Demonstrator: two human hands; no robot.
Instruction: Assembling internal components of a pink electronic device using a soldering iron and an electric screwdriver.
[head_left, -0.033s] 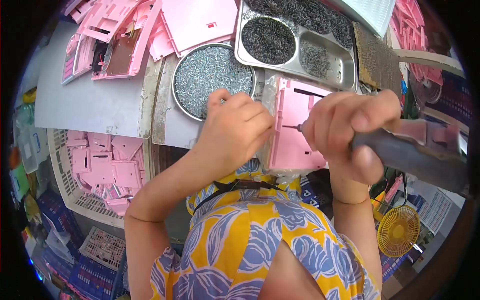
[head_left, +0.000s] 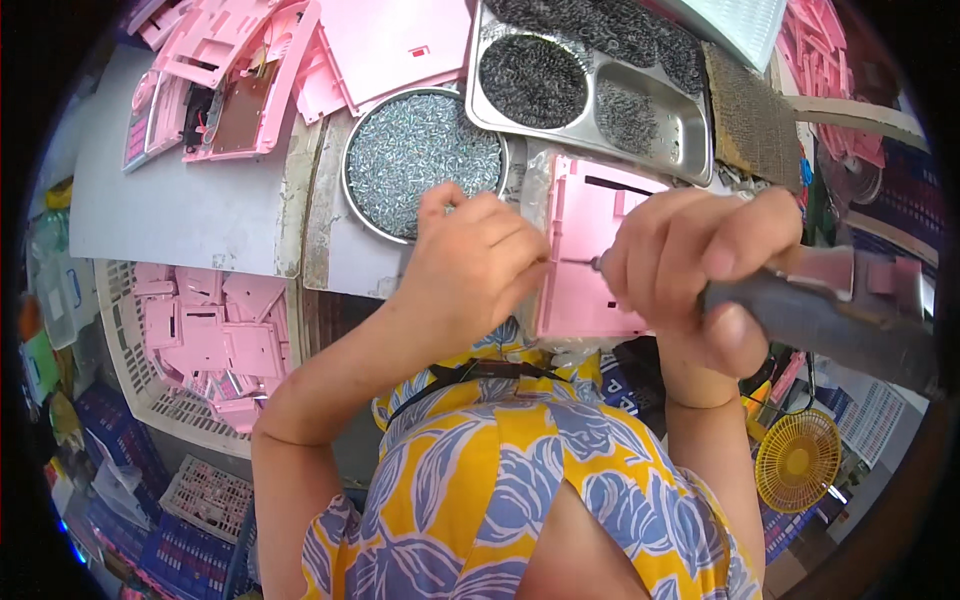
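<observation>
Panel (head_left: 585,302) lies beneath right hand (head_left: 685,265) gripping power screwdriver (head_left: 810,318), just beside curled left hand (head_left: 475,250), its hold unclear.

The right hand (head_left: 695,265) hides part of the pink panel (head_left: 585,300) from me; the screwdriver (head_left: 825,312) is blurred. I can't tell whether the left hand (head_left: 475,255) holds anything.

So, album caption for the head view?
Right hand holds a driver over a pink panel, left hand near its edge.

The left arm (head_left: 350,372) was bent at the elbow (head_left: 287,418), the left hand (head_left: 474,258) half curled; the right hand (head_left: 680,262) was clenched.
</observation>
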